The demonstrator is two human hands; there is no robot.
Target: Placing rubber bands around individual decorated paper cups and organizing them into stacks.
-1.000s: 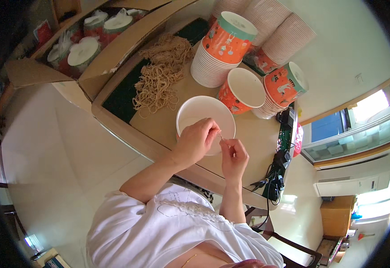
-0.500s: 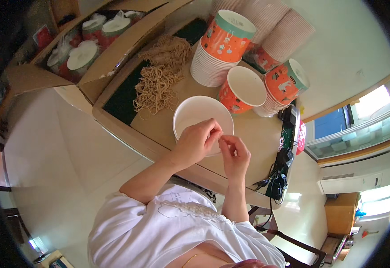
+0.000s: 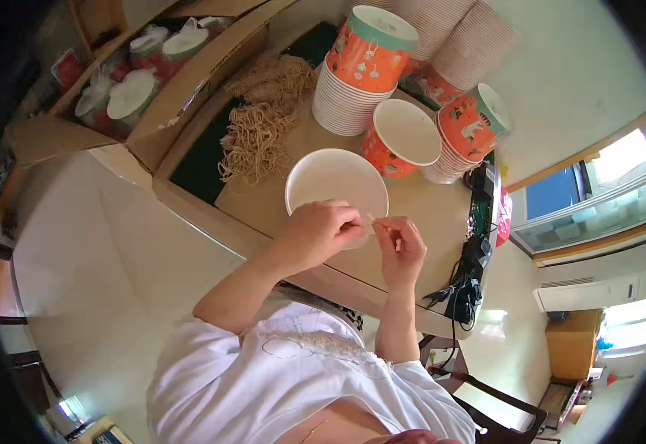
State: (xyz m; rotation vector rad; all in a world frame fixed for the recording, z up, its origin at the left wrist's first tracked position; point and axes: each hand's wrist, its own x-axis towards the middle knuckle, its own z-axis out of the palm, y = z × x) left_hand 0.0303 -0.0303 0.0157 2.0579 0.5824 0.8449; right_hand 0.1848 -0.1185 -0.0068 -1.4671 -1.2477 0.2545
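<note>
My left hand (image 3: 323,229) and my right hand (image 3: 403,248) meet over the near rim of a white paper bucket (image 3: 336,176). Fingers of both are pinched together. Between the fingertips shows a small pale bit, too thin to tell whether it is string or something else. The bucket's inside faces up, and my hands hide its near side. Just behind it on the right stands an orange paper bucket (image 3: 388,157) with a white inside. A tangled heap of tan twine (image 3: 260,137) lies to the left of the buckets.
Tall stacks of orange-and-white buckets (image 3: 352,103) line the table's back, with another stack (image 3: 465,133) at right. Wrapped buckets fill an open cardboard box (image 3: 212,81) at far left. Black cables and adapters (image 3: 460,292) lie along the right edge. A dark chair (image 3: 500,396) stands lower right.
My right hand has shifted a little rightward, away from the left, and the pale bit now shows between them. The left hand has turned slightly, its fingers still pinched.
</note>
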